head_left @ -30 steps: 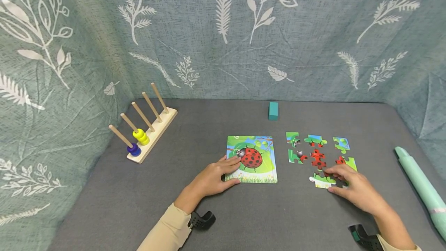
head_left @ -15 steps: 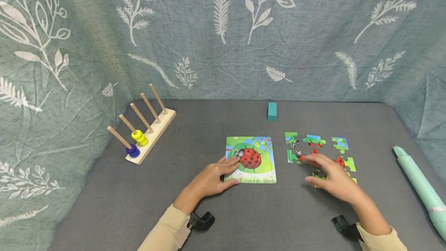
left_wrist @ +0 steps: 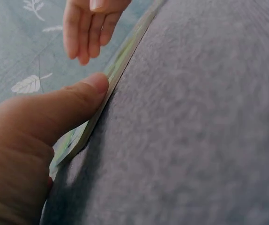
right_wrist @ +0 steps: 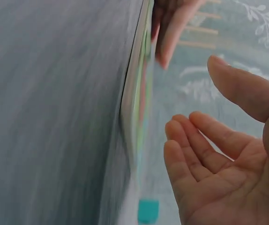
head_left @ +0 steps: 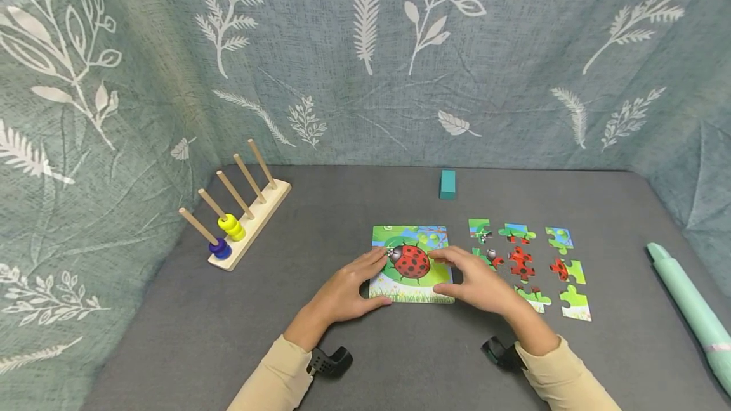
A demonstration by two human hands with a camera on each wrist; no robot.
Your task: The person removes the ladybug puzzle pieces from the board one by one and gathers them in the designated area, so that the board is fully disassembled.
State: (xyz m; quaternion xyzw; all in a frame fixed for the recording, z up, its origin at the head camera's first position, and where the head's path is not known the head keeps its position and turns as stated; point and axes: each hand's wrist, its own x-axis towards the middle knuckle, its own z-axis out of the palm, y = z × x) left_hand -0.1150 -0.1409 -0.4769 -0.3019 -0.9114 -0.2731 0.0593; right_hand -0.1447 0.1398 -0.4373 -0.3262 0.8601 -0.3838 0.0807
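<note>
A square ladybug picture board (head_left: 412,262) lies flat on the dark grey table. My left hand (head_left: 348,287) rests on its left side, fingers fairly straight; the thumb (left_wrist: 85,93) touches the front edge in the left wrist view. Over the right side of the board is my right hand (head_left: 476,281), holding nothing. Its fingers (right_wrist: 205,136) are loosely bent and stand apart from the board in the right wrist view. Right of the board lie several loose jigsaw pieces, among them a red middle piece (head_left: 521,263) and a green-and-white corner piece (head_left: 575,303).
A wooden peg stand (head_left: 257,219) with yellow rings (head_left: 231,227) and blue rings (head_left: 219,248) stands at the left. A teal block (head_left: 448,184) sits at the back. Along the right side lies a mint-green tube-shaped object (head_left: 688,300). A leaf-patterned curtain (head_left: 342,113) hangs behind.
My right hand has moved left from the jigsaw pieces to the board's right side, leaving the front pieces uncovered. My left hand stays on the board, its fingers slightly farther up.
</note>
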